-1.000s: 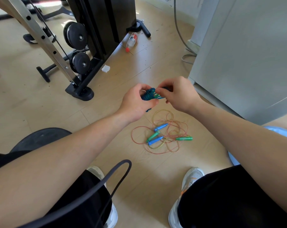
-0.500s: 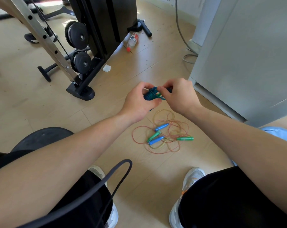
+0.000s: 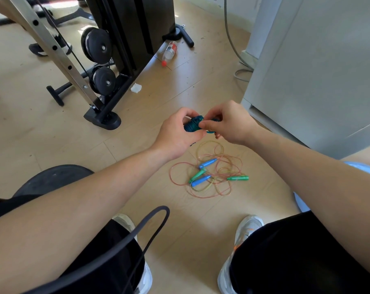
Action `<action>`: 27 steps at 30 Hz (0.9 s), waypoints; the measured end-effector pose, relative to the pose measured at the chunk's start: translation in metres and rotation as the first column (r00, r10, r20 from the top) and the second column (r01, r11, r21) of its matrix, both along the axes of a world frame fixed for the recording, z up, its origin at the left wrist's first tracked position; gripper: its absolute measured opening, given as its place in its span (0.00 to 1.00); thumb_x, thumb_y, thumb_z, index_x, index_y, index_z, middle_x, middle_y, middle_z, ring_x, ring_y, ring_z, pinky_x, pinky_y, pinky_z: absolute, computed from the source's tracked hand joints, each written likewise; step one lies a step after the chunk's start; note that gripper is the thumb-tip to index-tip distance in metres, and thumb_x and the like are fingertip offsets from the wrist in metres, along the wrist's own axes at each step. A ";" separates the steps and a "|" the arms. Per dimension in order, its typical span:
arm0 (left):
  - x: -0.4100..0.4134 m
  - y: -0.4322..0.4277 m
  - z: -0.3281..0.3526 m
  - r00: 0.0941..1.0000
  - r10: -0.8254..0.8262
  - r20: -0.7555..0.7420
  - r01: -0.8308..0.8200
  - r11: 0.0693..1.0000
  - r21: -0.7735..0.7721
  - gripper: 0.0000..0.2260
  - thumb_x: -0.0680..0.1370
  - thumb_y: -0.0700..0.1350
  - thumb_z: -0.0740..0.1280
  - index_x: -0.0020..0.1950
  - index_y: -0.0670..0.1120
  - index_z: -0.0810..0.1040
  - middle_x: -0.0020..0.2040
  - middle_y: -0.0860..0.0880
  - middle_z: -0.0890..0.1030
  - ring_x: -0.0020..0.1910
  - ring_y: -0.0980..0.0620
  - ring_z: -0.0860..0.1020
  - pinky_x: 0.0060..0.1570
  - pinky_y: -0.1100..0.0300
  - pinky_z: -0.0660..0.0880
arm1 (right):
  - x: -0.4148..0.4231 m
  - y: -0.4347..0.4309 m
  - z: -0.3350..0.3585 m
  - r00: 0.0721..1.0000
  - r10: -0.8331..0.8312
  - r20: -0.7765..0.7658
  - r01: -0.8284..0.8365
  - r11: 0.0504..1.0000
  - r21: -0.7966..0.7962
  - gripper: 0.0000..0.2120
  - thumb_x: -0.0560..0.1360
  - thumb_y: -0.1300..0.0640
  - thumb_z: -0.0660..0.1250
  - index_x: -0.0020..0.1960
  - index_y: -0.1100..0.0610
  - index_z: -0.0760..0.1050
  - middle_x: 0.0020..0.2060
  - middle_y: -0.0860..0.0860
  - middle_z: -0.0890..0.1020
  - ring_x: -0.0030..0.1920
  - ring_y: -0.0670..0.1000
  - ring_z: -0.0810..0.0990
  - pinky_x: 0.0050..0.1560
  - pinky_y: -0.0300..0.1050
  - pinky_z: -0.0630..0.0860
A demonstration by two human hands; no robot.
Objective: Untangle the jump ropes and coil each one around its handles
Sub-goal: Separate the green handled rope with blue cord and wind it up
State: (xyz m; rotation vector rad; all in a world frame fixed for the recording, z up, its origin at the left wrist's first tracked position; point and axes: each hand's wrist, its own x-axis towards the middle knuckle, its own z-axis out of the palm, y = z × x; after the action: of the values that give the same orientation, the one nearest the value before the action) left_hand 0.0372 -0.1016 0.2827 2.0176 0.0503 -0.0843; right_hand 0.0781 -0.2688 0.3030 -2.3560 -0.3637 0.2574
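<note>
**Blue bundle held in both hands above the floor tangle**

The blue coiled rope (image 3: 193, 125) is held in the air between the two hands, above and a little left of the tangle. Its long axis runs roughly left to right, from one palm to the other, and both ends are hidden by fingers. The left hand (image 3: 176, 135) is curled around the bundle's left part. The right hand (image 3: 231, 124) pinches its right side with thumb and forefinger, so the hands nearly touch.

Below, the loose ropes (image 3: 217, 190) lie in overlapping red and yellow loops on the wooden floor (image 3: 179, 219). Among them, two blue handles (image 3: 207, 163) point up and right. One green handle (image 3: 197, 175) lies between the two, parallel to them, and another green handle (image 3: 238, 178) lies nearly level at the right edge.

Bare floor rings the tangle on the left and near sides. To the right the white cabinet (image 3: 317, 71) has its lower corner near the right hand. The weight machine's base (image 3: 103, 119) sits well apart to the left, and a plastic bottle (image 3: 169, 53) lies beyond.
</note>
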 end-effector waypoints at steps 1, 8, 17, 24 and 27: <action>0.001 0.000 0.000 1.000 0.001 0.004 -0.001 1.000 0.001 0.15 0.72 0.44 0.77 0.55 0.49 0.76 0.48 0.50 0.84 0.45 0.52 0.82 0.47 0.50 0.82 | 0.000 0.000 0.000 1.000 -0.005 0.002 0.005 1.000 0.005 0.06 0.74 0.51 0.73 0.41 0.52 0.82 0.29 0.55 0.82 0.28 0.51 0.80 0.27 0.32 0.72; 0.003 0.002 0.001 1.000 -0.017 0.026 0.016 1.000 0.019 0.16 0.71 0.44 0.77 0.55 0.50 0.76 0.47 0.50 0.84 0.46 0.50 0.82 0.48 0.46 0.81 | 0.001 0.001 -0.001 0.999 -0.038 0.022 0.038 0.999 0.003 0.08 0.77 0.52 0.70 0.40 0.51 0.80 0.32 0.55 0.83 0.28 0.53 0.82 0.27 0.39 0.76; 0.001 0.000 -0.005 1.000 -0.021 0.015 0.021 1.000 0.001 0.15 0.71 0.43 0.76 0.54 0.51 0.76 0.46 0.48 0.84 0.43 0.47 0.82 0.47 0.44 0.81 | 0.002 0.003 -0.001 0.995 -0.086 0.044 0.089 0.992 -0.084 0.10 0.76 0.49 0.69 0.40 0.54 0.81 0.28 0.48 0.78 0.27 0.49 0.78 0.27 0.38 0.74; -0.001 -0.004 -0.001 1.000 0.017 0.024 -0.017 1.000 0.008 0.17 0.71 0.42 0.77 0.57 0.50 0.76 0.51 0.53 0.82 0.51 0.55 0.81 0.53 0.52 0.80 | 0.000 0.003 0.000 0.989 -0.137 0.049 0.141 0.987 -0.082 0.10 0.75 0.51 0.69 0.39 0.55 0.81 0.27 0.48 0.78 0.27 0.48 0.77 0.31 0.41 0.75; 0.000 -0.004 0.004 0.999 0.027 0.018 -0.027 0.999 -0.032 0.15 0.73 0.40 0.75 0.57 0.49 0.77 0.50 0.52 0.83 0.47 0.52 0.82 0.50 0.50 0.81 | -0.001 0.005 -0.001 0.983 -0.171 0.066 0.173 0.985 -0.024 0.10 0.75 0.52 0.69 0.39 0.56 0.81 0.27 0.47 0.78 0.28 0.46 0.76 0.31 0.39 0.73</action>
State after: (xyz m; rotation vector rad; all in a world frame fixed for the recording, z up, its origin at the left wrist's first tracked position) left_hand 0.0367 -0.1058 0.2867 1.9850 0.0643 -0.0496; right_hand 0.0769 -0.2639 0.3021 -2.4122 -0.1858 0.1070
